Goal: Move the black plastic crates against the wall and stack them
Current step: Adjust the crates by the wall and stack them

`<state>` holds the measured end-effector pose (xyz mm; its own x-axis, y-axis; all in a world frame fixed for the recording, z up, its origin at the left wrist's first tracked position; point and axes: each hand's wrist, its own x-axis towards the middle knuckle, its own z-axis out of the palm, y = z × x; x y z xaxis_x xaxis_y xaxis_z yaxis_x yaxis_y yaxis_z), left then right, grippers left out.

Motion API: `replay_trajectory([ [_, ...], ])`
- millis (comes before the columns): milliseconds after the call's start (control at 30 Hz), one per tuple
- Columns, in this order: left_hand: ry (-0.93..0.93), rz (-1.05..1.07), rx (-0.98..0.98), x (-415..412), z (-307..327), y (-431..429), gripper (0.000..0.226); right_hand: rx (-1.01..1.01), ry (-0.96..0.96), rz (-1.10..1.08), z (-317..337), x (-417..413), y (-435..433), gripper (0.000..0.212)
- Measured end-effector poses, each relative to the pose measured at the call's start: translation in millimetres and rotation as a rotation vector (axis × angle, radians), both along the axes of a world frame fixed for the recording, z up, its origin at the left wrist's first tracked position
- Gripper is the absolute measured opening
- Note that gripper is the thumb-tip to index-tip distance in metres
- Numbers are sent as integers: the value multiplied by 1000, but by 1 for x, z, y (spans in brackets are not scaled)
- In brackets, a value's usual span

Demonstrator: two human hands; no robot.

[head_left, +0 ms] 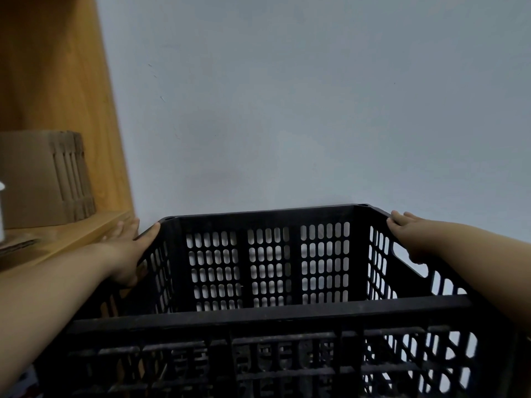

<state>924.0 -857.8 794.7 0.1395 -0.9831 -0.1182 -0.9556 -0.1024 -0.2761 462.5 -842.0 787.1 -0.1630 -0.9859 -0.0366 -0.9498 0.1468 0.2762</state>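
A black plastic crate [270,308] with slotted walls fills the lower middle of the view, its far side close to the pale wall [287,110]. My left hand [126,254] holds the crate's left rim near the far corner, thumb along the rim top and fingers stretched down the outside. My right hand [408,234] grips the right rim near the far corner, fingers over the top edge and thumb at the handle opening. The crate's bottom and whatever is beneath it are hidden.
A wooden shelf unit [57,81] stands at the left, its board right beside my left hand. A cardboard box [43,179] sits on that board, and a white object [1,211] shows at the left edge.
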Motion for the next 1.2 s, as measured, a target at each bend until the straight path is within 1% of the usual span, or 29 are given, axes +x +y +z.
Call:
replay_trajectory([
  [300, 46, 1, -9, 1, -2, 0, 104, 26, -28, 11, 3, -1, 5, 77],
  [467, -68, -11, -59, -1, -5, 0, 103, 1, 77, 22, 0, -3, 11, 76],
  [600, -110, -6, -65, 0, -4, -1, 103, -3, 102, 5, 2, 8, 9, 73],
  [767, -126, -12, -50, -3, -4, -1, 103, 8, 96, -7, 3, 10, 12, 73],
  [933, -88, -12, -35, -4, -2, 0, 99, 20, 94, -6, 1, 9, 9, 75],
  [1100, -89, -10, -20, -2, 1, 3, 96, 8, 55, -8, 2, 7, 9, 73],
  [1200, -69, 21, 0, -7, 18, 16, 99, -14, -66, -11, 12, 11, 14, 74],
])
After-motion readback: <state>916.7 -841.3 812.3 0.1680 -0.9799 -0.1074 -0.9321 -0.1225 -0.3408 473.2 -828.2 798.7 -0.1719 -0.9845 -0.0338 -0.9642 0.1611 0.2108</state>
